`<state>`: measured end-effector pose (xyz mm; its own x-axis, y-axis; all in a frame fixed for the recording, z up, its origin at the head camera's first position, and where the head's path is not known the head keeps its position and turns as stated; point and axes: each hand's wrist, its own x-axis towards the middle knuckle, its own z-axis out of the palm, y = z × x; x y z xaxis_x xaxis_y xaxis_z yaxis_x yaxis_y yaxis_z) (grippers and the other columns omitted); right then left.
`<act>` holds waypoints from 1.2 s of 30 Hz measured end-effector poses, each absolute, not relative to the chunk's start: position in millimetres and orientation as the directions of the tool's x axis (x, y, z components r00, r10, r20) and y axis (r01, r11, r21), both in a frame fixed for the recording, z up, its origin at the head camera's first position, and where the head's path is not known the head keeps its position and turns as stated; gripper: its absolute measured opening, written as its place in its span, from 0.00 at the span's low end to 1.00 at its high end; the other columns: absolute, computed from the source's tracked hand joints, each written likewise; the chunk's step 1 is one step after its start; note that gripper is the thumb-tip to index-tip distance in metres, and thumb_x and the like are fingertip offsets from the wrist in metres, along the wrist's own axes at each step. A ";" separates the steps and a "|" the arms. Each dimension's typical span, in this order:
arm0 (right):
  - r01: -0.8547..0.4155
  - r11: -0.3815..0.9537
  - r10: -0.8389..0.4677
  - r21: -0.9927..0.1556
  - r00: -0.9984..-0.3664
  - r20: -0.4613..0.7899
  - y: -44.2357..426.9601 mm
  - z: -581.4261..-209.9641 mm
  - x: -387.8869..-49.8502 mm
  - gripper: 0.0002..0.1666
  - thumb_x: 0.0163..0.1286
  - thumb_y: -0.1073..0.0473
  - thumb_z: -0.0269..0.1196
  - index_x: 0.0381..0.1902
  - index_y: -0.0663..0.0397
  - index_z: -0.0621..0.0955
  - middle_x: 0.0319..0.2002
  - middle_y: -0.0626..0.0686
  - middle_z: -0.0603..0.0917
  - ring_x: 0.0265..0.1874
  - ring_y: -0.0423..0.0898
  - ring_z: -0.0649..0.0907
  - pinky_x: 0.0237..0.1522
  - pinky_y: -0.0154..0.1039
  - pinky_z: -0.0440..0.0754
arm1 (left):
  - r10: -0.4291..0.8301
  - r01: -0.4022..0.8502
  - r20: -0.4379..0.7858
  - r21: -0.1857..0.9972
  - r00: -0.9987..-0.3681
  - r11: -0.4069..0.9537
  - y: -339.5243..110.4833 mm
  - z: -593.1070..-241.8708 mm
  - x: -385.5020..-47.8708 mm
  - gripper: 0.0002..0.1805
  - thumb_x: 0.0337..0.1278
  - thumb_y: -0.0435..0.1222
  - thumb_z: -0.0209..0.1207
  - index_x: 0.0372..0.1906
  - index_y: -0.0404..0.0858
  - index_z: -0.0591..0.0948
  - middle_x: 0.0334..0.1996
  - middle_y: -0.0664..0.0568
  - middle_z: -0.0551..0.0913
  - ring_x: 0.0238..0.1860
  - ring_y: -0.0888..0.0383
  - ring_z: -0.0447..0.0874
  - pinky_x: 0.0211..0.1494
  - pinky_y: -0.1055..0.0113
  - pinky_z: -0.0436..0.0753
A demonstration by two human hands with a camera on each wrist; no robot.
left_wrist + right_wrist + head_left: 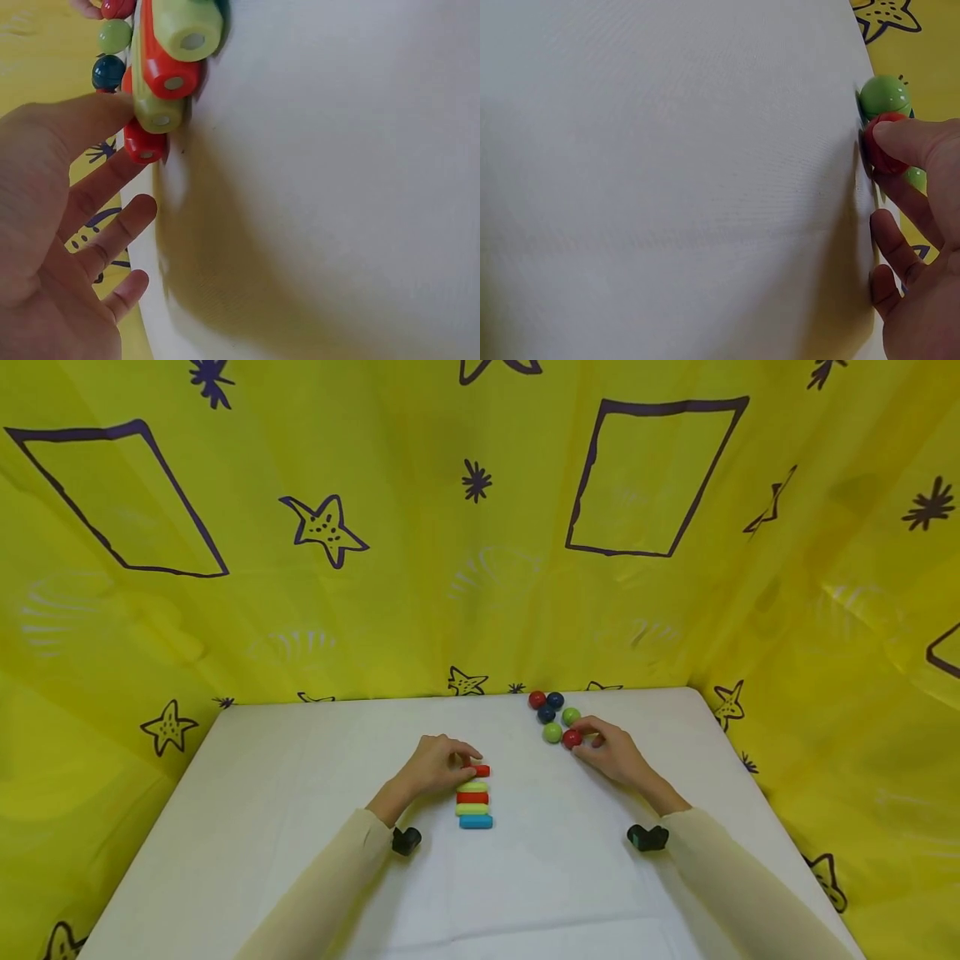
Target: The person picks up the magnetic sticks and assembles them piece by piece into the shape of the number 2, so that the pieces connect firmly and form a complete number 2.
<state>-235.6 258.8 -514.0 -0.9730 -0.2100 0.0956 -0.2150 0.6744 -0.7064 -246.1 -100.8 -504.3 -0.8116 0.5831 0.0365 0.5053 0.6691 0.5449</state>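
My left hand (437,766) pinches the red bar (482,771) at the far end of a column of bars. Nearer lie a yellow-green bar (472,787), a red one (472,798), another yellow-green one (472,810) and a blue one (476,822). In the left wrist view, the thumb of the left hand (45,202) is beside the red bar (144,144). My right hand (617,757) pinches a red ball (572,739) between thumb and forefinger; the right wrist view shows the thumb on this red ball (885,146), against a green ball (885,96).
Behind and left of the right hand are green balls (552,732) (571,717), dark blue balls (547,714) (555,700) and another red ball (537,700). A white cloth covers the table (300,827); a yellow patterned curtain (405,610) stands behind it.
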 end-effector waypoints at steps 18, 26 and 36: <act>-0.190 0.678 -0.183 -0.710 -0.979 0.086 256.7 -513.0 -234.6 0.24 0.68 0.58 0.71 0.60 0.54 0.81 0.49 0.56 0.87 0.42 0.52 0.78 0.44 0.44 0.75 | 0.560 0.464 0.022 0.588 -0.828 0.663 -98.2 -506.0 -246.9 0.08 0.61 0.39 0.71 0.45 0.45 0.91 0.35 0.60 0.86 0.37 0.60 0.73 0.44 0.62 0.72; -0.175 0.679 -0.186 -0.712 -0.980 0.064 256.4 -511.9 -233.8 0.24 0.67 0.58 0.73 0.59 0.55 0.82 0.46 0.56 0.86 0.40 0.51 0.77 0.41 0.43 0.74 | 0.554 0.443 0.006 0.608 -0.832 0.659 -96.0 -503.7 -245.0 0.08 0.61 0.37 0.70 0.44 0.43 0.90 0.35 0.59 0.85 0.38 0.59 0.74 0.43 0.64 0.73; -0.134 0.680 -0.181 -0.721 -0.983 0.012 251.7 -506.8 -227.3 0.24 0.66 0.58 0.73 0.58 0.55 0.83 0.44 0.55 0.85 0.39 0.51 0.76 0.40 0.42 0.74 | 0.537 0.407 -0.005 0.645 -0.844 0.647 -90.6 -498.5 -247.1 0.08 0.60 0.38 0.70 0.43 0.44 0.90 0.34 0.60 0.84 0.39 0.57 0.74 0.44 0.62 0.73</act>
<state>-227.3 251.7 -506.8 -0.9834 -0.1810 0.0122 -0.1340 0.6797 -0.7211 -247.1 -90.6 -498.5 -0.8438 0.5367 -0.0053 0.4074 0.6469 0.6446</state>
